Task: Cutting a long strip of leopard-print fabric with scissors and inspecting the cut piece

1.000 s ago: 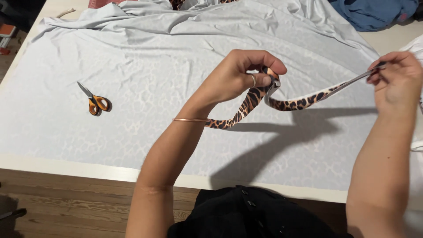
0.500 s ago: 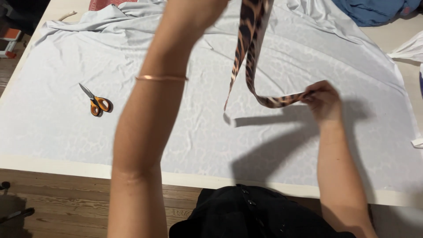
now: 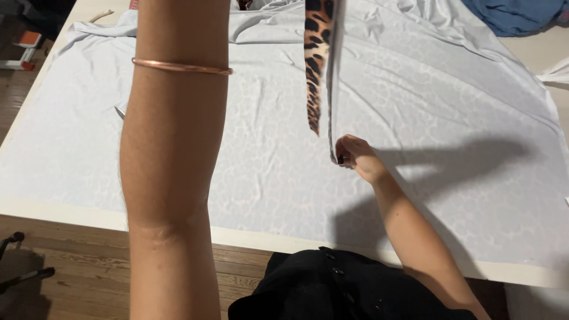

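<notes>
pale grey fabric (image 3: 415, 106) covers the table; leopard-print strip (image 3: 314, 65), earlier slack, now hangs taut, right hand (image 3: 355, 157) pinching its lower end (left hand raised out of view).

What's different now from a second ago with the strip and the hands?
The left arm rose until its hand left the top of view, pulling the leopard-print strip from a low loop to a taut vertical. The right hand moved left and down, pinching the strip's lower end. The scissors are now mostly hidden. The pale fabric stayed spread.
</notes>
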